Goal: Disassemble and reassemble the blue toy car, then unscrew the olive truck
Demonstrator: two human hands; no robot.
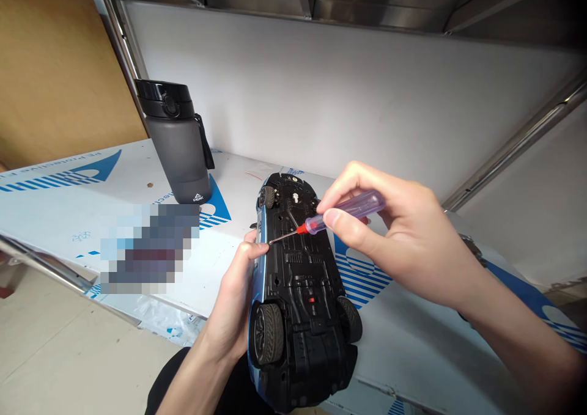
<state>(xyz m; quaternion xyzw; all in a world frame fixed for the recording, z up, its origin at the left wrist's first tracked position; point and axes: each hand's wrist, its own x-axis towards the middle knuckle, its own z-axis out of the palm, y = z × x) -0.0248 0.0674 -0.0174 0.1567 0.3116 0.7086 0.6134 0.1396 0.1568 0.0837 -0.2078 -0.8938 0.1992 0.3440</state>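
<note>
A blue toy car [302, 293] is tilted up with its black underside and wheels facing me. My left hand [236, 286] grips its left side, the thumb lying on the edge of the underside. In my right hand [389, 219] is a screwdriver [353, 212] with a clear purple handle and a red collar, pinched between thumb and fingers. Its metal tip touches the underside near my left thumb. Part of the car's far side is hidden behind my right hand.
A dark grey bottle [178, 146] with a black lid stands at the back left of the shelf [220, 189]. In front of it lies a pixelated object [151, 250]. Metal posts rise on both sides, and a dark part [472, 247] shows behind my right wrist.
</note>
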